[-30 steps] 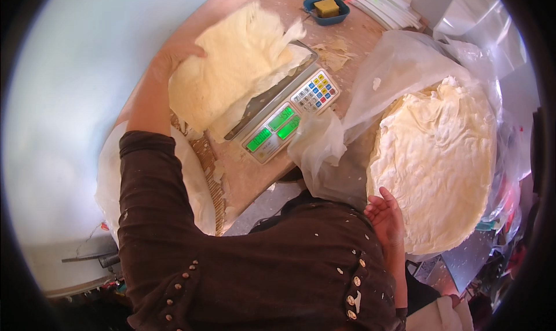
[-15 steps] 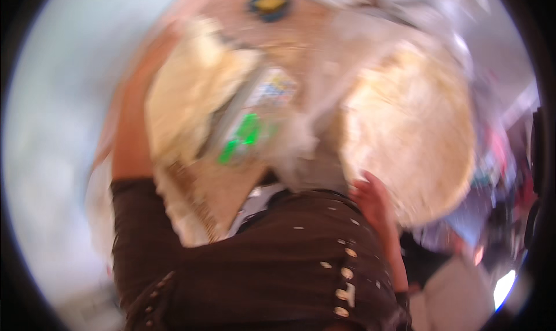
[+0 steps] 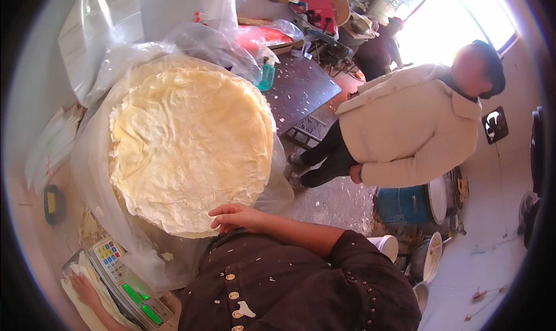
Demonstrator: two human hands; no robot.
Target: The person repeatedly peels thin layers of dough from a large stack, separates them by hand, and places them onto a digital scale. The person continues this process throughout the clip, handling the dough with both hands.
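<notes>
A tall stack of round, thin, pale flatbread sheets [image 3: 191, 139] lies on clear plastic sheeting in front of me. My right hand [image 3: 234, 217] is at the stack's near edge, fingers loosely bent and apart, gripping nothing I can see. At the lower left, a folded pile of flatbread [image 3: 104, 302] rests on a digital scale [image 3: 124, 273] with a keypad and lit green displays. My left hand [image 3: 86, 290] lies flat on that pile, fingers stretched out. The pile hides most of the scale's pan.
A person in a cream jacket [image 3: 411, 128] stands at the right; another person [image 3: 379, 50] is farther back. Beyond the stack is a dark table [image 3: 301, 90] with a teal bottle [image 3: 267, 75]. A blue drum [image 3: 405, 205] and white bucket [image 3: 385, 247] stand right. A small dark tray [image 3: 54, 203] lies left.
My view has swung to the right, bringing the room and the person in the cream jacket into sight. My left hand, hidden before, now shows on the folded flatbread. My right hand remains by the stack's edge.
</notes>
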